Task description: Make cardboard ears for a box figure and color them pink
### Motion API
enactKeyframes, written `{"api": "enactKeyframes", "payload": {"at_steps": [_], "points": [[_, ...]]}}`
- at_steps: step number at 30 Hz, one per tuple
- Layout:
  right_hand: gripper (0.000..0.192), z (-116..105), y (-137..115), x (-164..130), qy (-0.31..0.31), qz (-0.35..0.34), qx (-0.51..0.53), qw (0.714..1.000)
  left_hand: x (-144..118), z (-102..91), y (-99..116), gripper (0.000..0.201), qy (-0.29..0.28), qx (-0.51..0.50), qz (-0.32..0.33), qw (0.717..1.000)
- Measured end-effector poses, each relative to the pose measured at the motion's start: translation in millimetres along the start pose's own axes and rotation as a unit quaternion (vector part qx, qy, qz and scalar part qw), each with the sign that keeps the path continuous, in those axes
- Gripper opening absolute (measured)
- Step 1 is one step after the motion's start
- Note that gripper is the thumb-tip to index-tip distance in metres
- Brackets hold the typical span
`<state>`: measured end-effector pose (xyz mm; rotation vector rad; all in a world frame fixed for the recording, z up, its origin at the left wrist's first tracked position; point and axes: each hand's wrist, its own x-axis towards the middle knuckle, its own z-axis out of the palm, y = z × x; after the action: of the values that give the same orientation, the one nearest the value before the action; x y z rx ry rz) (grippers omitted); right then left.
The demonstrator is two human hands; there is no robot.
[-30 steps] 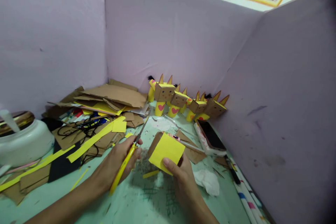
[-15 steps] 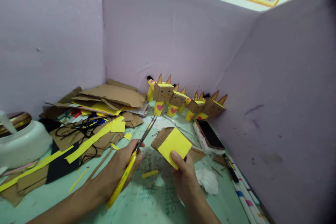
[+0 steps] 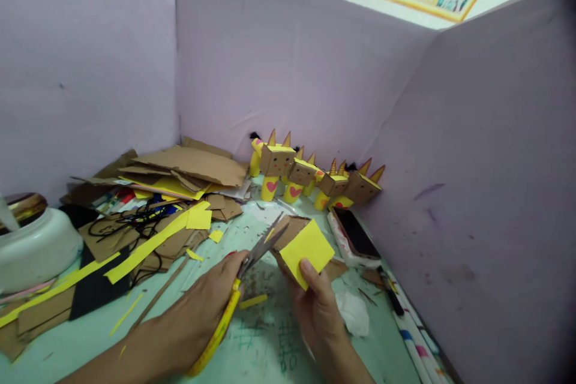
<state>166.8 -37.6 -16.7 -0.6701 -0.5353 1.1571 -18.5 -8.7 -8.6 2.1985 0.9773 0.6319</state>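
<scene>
The cardboard box [image 3: 302,245] with a yellow paper face is sitting tilted above the middle of the green table [image 3: 270,348], pinched in the right hand [image 3: 315,306], whose thumb is pressing on the near edge of the yellow face. The left hand [image 3: 198,318] is gripping yellow-handled scissors [image 3: 243,288], its fingers wrapped around the handles; the blades are spreading slightly apart and pointing toward the left edge of the box, their tips just beside it. A small yellow strip [image 3: 252,301] is lying on the table between the two hands. Far behind the box, a row of paper figures [image 3: 310,177] is standing against the purple wall. A phone [image 3: 355,234] is lying to the right of the box, and a pile of cardboard scraps [image 3: 180,174] is spreading over the far left. A white pot [image 3: 36,246] is sitting at the left edge.
</scene>
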Motion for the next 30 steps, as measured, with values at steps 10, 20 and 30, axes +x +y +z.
{"api": "enactKeyframes", "payload": {"at_steps": [10,20,30], "points": [[0.065,-7,3,2,0.020,-0.052,-0.058,0.997,-3,10.8,-12,0.061,-0.025,0.102,0.024,0.994],[0.064,-11,3,1,0.020,-0.058,-0.098,0.993,0,5.2,2,0.051,-0.022,0.090,-0.002,0.996],[0.068,-15,6,3,0.021,-0.079,-0.110,0.991,3,2.3,7,0.040,-0.021,0.066,-0.021,0.997]]}}
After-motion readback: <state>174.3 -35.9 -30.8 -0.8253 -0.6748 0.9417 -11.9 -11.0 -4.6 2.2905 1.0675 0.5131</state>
